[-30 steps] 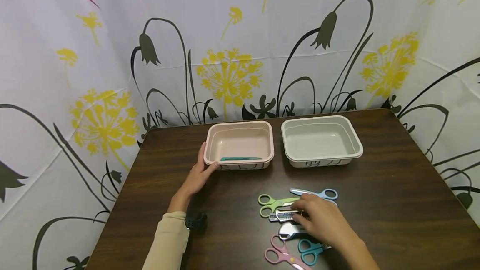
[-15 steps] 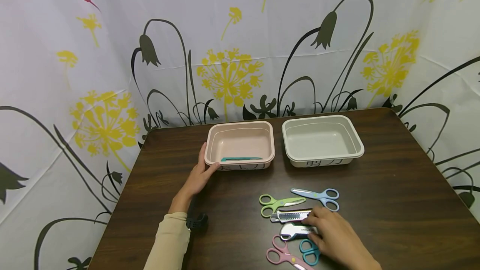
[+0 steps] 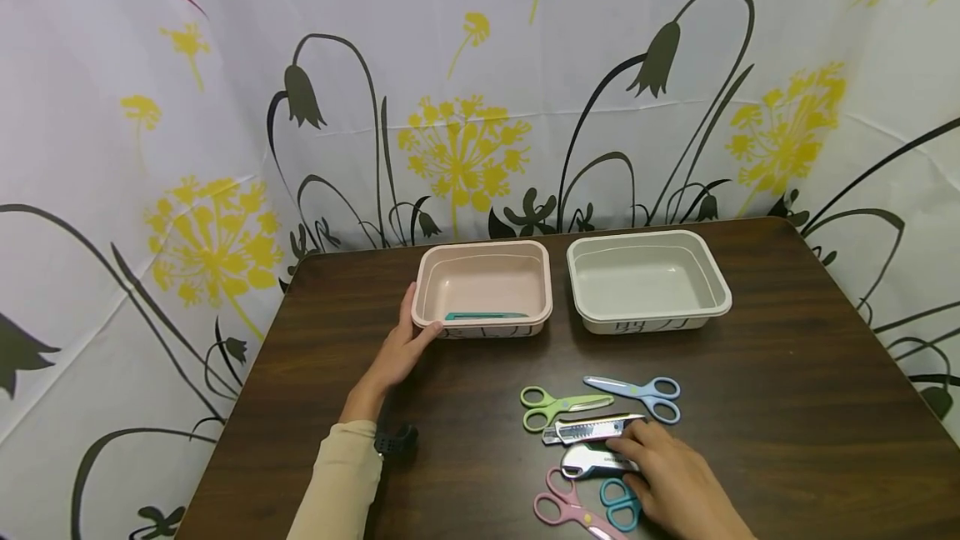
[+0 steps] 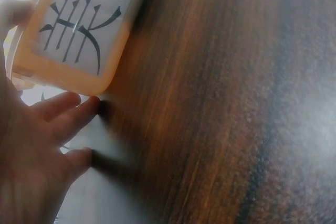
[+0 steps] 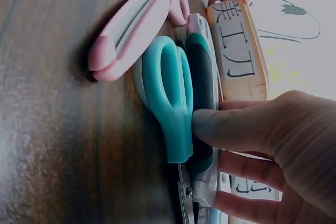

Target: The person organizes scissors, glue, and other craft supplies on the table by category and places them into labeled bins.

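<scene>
Our right hand (image 3: pixel 671 473) pinches the silver-and-black cutter (image 3: pixel 596 462) across its body, thumb against fingers, probably because there is little room (teal scissors (image 5: pixel 178 124) lie close at five o'clock). Toward eleven o'clock stands the pink box (image 3: pixel 487 277), its corner held by our left hand (image 3: pixel 396 352), seemingly for steadiness; a slim teal cutter (image 3: pixel 486 316) lies inside.

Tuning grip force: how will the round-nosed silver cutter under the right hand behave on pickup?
The round-nosed silver cutter should stay stiff; its body looks solid. It probably won't slip easily: the right hand's thumb lies against a dark, matte-looking grip strip. It seems unlikely to roll, given its long shape and broad silver face.
</scene>
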The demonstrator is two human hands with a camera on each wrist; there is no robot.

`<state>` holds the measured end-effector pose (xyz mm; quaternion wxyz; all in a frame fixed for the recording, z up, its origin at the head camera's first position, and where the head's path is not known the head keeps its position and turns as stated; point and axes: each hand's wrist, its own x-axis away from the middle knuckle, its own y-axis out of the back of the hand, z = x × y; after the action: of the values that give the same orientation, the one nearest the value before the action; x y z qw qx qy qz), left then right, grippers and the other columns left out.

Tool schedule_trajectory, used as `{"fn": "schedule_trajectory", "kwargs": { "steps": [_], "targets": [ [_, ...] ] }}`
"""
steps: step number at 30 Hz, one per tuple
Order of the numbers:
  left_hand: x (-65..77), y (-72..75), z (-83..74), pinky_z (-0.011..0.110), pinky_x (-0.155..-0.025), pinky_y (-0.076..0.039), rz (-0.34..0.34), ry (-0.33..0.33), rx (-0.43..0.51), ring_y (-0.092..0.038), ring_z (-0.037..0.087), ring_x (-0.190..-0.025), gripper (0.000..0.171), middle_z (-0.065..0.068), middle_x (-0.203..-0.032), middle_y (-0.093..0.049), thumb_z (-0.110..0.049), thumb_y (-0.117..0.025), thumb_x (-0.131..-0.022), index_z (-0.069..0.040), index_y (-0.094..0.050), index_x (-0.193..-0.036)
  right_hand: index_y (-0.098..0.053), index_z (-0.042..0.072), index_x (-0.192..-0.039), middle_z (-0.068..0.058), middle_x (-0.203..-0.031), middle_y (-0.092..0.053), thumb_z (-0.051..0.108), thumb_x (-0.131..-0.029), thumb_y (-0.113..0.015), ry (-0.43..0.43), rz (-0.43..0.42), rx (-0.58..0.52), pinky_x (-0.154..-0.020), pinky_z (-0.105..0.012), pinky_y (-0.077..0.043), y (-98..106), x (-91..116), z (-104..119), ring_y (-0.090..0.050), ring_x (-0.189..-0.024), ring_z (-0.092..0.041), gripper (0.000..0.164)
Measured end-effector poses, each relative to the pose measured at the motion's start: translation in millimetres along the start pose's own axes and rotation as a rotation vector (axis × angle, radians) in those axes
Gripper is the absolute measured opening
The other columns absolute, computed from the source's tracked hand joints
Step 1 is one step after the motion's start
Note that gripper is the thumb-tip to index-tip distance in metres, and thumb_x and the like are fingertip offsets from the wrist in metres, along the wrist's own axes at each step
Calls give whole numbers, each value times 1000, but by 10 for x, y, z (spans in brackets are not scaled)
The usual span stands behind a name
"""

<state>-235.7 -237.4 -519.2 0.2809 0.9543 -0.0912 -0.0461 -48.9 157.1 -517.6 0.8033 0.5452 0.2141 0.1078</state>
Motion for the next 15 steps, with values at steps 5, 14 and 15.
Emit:
{"fn": "schedule_trajectory", "kwargs": {
  "steps": [5,14,15],
  "targets": [
    [-13,3,9,60,-106,-29,2,-3,-5,-39,40,-135,84,22,-154,-31,-40,-58,-99,-33,2,-158,-74,16,-109,9,-100,-57,14,-74,-84,-17,24,0,-72,-35,-51,-2,-4,22,-53,-87,-8,36],
    [-18,1,21,60,-106,-30,-1,4,-10,-39,39,-136,85,19,-156,-30,-42,-59,-97,-38,2,-157,-73,15,-109,6,-109,-65,6,-70,-81,27,-58,-16,-76,-40,-53,-63,23,4,-64,-96,-15,41],
    [-18,0,24,60,-106,-30,-2,7,-9,-38,38,-136,85,18,-156,-29,-42,-59,-97,-39,2,-156,-73,16,-109,6,-109,-65,5,-69,-81,33,-63,-13,-75,-40,-53,-68,24,-1,-64,-96,-15,42]
  ]
}}
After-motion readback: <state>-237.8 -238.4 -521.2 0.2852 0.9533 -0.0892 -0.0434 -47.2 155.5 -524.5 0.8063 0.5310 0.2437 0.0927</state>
